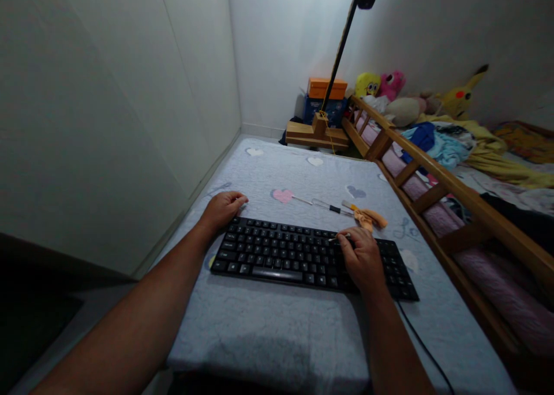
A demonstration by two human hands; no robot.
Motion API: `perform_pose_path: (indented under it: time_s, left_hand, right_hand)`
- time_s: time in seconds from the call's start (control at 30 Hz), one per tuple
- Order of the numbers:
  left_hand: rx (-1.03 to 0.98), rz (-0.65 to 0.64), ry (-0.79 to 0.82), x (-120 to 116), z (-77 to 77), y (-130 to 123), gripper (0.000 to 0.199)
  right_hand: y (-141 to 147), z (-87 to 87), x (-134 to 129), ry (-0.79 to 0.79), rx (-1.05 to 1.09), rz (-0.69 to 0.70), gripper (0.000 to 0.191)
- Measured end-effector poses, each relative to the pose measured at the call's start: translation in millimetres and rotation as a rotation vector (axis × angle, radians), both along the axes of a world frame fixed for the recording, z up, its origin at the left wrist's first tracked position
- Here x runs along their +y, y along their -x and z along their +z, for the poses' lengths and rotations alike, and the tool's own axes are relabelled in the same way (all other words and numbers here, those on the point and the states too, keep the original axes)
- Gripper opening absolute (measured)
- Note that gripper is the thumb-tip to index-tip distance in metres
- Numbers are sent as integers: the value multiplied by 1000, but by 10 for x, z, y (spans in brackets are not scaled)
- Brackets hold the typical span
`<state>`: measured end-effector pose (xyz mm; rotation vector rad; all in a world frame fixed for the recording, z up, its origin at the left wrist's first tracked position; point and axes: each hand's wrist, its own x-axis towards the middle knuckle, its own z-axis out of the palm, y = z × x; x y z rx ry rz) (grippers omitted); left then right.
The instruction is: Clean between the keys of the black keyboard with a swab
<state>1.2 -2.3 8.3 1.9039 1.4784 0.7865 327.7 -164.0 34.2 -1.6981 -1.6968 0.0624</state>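
A black keyboard (277, 251) lies on a bed-like surface with a pale blue cover. My left hand (221, 208), fingers curled, is at its far left corner and seems to grip the edge there. Over the keys on the right, my right hand (360, 254) pinches a thin cotton swab (340, 237) with a pale tip. Beyond the keyboard lie a white stick (302, 199), a wire keycap puller (334, 209) with a black middle, a small flat brush-like tool (348, 205) and a crumpled orange cloth (371, 217).
A black cable (422, 342) runs from the keyboard toward me. White cabinet doors (116, 106) stand on the left, a wooden bed rail (433, 179) on the right. At the back are a wooden stand (318, 132) with a black pole and an orange box (326, 87).
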Motion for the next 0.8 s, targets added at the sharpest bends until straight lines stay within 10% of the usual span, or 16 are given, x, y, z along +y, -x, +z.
perform_pose_path:
  time_s: [0.8]
  left_hand:
    - [6,-1,2,-24,43,-15,39]
  right_hand:
    - [35,45,-37,12,0,66,19]
